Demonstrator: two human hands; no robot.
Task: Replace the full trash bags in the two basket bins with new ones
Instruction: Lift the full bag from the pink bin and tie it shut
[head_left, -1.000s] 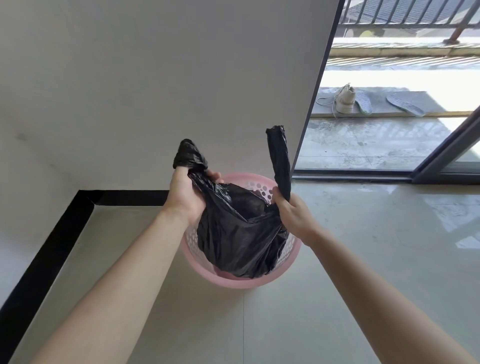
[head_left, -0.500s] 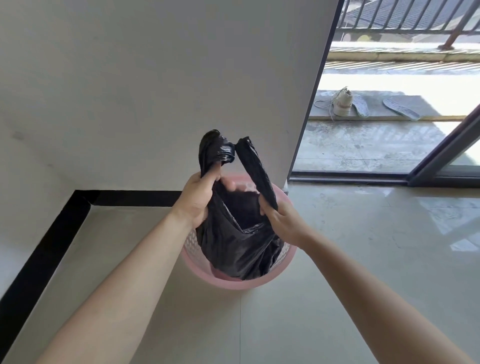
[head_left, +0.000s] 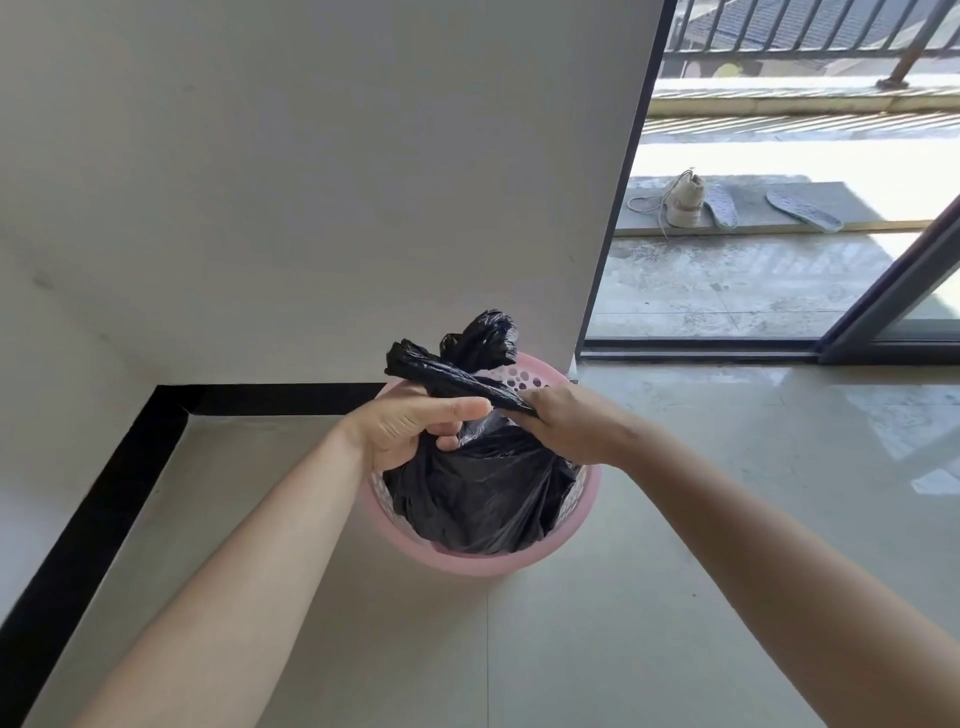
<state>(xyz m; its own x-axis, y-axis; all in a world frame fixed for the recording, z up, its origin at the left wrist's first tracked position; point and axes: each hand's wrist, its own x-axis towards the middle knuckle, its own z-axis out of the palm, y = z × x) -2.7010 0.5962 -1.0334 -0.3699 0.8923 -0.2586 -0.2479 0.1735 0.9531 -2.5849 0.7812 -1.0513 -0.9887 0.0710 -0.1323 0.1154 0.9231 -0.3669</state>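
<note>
A pink perforated basket bin (head_left: 467, 564) stands on the tiled floor against the white wall. A full black trash bag (head_left: 478, 499) sits inside it, its two twisted handles (head_left: 457, 358) crossed above the rim. My left hand (head_left: 415, 428) grips one handle at the bag's neck. My right hand (head_left: 566, 421) pinches the other handle, which runs leftward over my left hand. Both hands meet just above the bin. Only one bin is in view.
A black skirting strip (head_left: 104, 499) runs along the floor at the left and behind the bin. To the right, an open sliding door frame (head_left: 883, 306) leads to a balcony holding a white shoe (head_left: 683, 200) and two insoles (head_left: 800, 208).
The two handles, held apart a second ago, have been drawn together and crossed over each other. My hands have closed in until they touch above the bin.
</note>
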